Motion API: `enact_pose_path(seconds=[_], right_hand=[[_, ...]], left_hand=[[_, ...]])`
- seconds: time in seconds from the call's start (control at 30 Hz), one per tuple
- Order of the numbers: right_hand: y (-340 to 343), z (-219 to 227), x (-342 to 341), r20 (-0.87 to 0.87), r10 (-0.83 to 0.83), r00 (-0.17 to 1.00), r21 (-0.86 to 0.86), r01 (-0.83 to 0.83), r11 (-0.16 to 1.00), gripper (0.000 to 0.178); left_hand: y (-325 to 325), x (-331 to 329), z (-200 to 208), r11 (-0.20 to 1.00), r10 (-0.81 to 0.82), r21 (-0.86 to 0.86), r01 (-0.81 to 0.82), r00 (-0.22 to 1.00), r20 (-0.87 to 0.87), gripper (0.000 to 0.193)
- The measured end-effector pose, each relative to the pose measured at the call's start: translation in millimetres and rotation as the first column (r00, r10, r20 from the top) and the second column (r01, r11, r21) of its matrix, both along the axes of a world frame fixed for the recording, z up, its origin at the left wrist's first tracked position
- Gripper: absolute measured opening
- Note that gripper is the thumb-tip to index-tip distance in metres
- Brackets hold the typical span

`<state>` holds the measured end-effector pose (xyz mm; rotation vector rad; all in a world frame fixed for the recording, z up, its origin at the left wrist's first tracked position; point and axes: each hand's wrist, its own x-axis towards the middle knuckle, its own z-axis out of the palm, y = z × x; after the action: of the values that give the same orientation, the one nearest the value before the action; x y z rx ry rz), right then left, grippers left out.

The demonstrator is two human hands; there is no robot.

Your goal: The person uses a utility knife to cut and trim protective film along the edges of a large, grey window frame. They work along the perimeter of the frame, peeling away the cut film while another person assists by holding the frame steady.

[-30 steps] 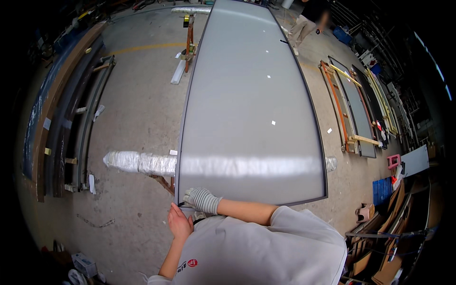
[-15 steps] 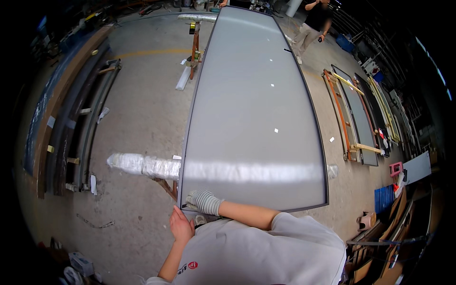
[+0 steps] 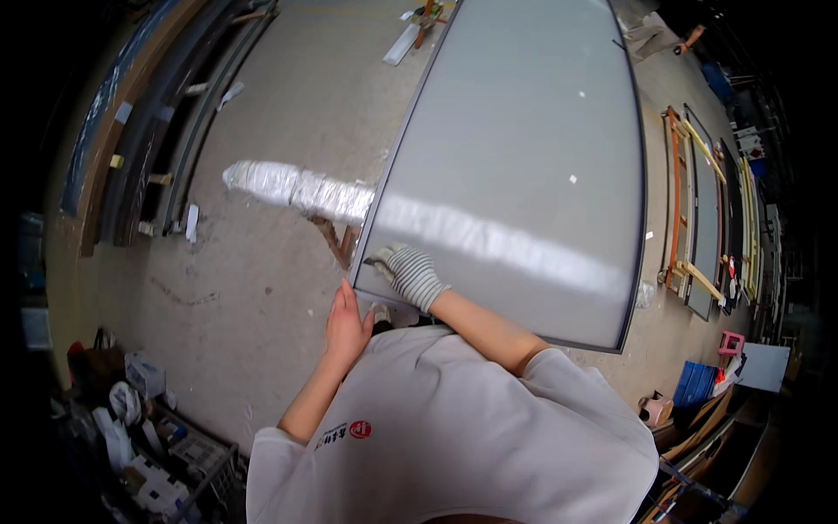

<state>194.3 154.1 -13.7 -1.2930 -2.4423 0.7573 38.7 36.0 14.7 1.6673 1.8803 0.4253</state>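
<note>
A long grey translucent panel [image 3: 524, 148] in a thin dark frame stretches away in front of me, with small white stickers on it. My right hand [image 3: 412, 275], in a grey-and-white striped glove, reaches across to its near left corner. The gloved fingers are closed around a small dark piece [image 3: 374, 260] by the left frame edge; its kind is unclear, as the fingers cover most of it. My left hand [image 3: 347, 325] is bare. Its fingers are stretched out against the outside of that same corner.
A support bar wrapped in shiny film [image 3: 297, 192] runs under the panel on a brown trestle [image 3: 332, 240]. Long profiles [image 3: 144, 122] lie at left, framed panels [image 3: 701, 210] at right. A pink stool [image 3: 731, 343] and crates [image 3: 696, 382] stand near right. Another person [image 3: 655, 37] is beyond the panel.
My view has tipped down and turned, so the panel sits higher and further right. My gloved right hand stays by the near left corner, and my left hand stays against the corner's outside.
</note>
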Motion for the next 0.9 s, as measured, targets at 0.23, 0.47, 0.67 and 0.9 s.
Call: enact_pose_path(seconds=[0.23,0.47,0.67,0.9], right_hand=[[-18,17,-4,0.027,0.164,0.986,-0.02,-0.164,0.986,0.015],[-4,5,0,-0.104,0.082,0.991,0.071,-0.074,0.995,0.01],[-8,6,-5,-0.017,0.22,0.975,0.084,-0.218,0.972,0.013],[9,17,0,-0.002,0.374,0.928,-0.106,-0.372,0.922,0.016]], left_hand=[[12,-31,-12,0.986,0.15,0.007,-0.164,0.917,0.369,0.035],[9,-26,-23,0.91,0.403,-0.136,-0.392,0.754,0.519,0.024],[14,-25,-24,0.857,0.502,-0.226,-0.462,0.655,0.565,0.019],[13,-27,-26,0.853,0.502,-0.229,-0.469,0.618,0.605,0.019]])
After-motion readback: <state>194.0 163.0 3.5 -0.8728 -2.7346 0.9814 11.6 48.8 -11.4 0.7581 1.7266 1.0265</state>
